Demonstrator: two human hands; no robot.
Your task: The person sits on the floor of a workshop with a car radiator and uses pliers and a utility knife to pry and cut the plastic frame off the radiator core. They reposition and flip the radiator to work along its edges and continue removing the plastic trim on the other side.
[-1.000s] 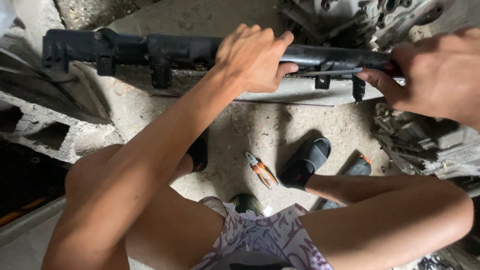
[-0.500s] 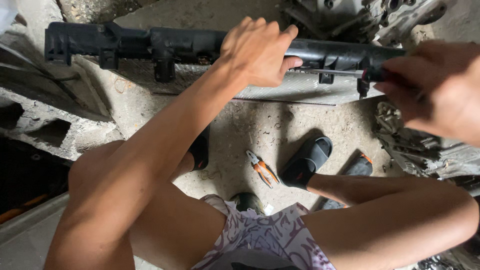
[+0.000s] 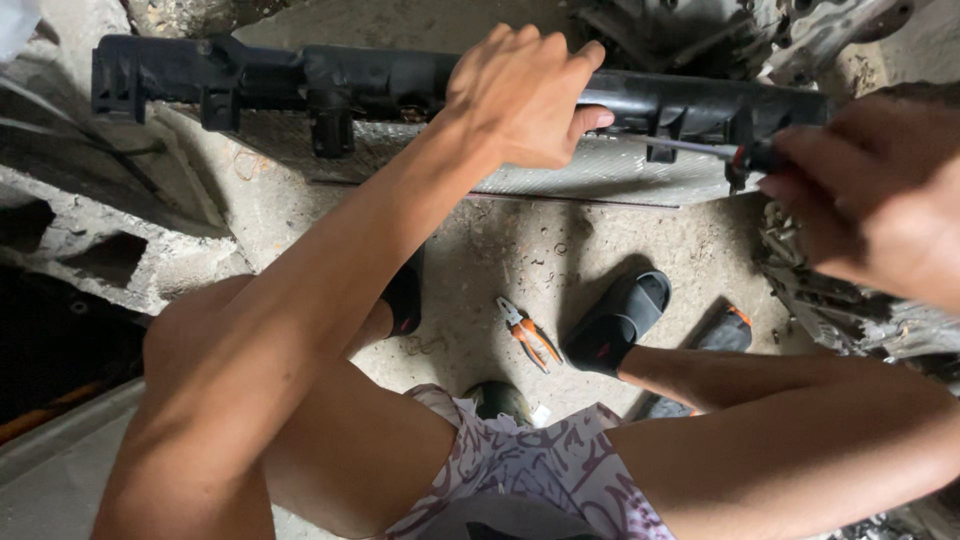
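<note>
Radiator [image 3: 600, 165] with long black plastic end tank, held across the upper part of the view above a gritty concrete floor [image 3: 500, 250]; pale finned core visible just beneath the tank's right half. Brackets and a short round stub projecting downward from the tank at left of centre.

Bare knees and thighs below, spread to either side; patterned shorts [image 3: 530, 470] at bottom centre. Black slide sandal [image 3: 615, 320] on the right foot, flat on the floor; second black sandal [image 3: 405, 295] partly hidden behind the left forearm.

Heap of grey metal engine parts [image 3: 850, 300] at right edge, more at top right. Broken concrete blocks [image 3: 100, 230] at left.

Left hand [image 3: 525, 95] draped over the top of the tank, fingers curled over the far side, thumb pressed against the near face: clenched on the radiator. Right hand [image 3: 880, 200], blurred, closed around the dark handle of a screwdriver [image 3: 715, 152], thin shaft lying along the tank's lower edge and pointing left toward the left thumb.

Orange-handled pliers [image 3: 528, 332] on the floor between the feet, just left of the right sandal, touched by neither hand.
</note>
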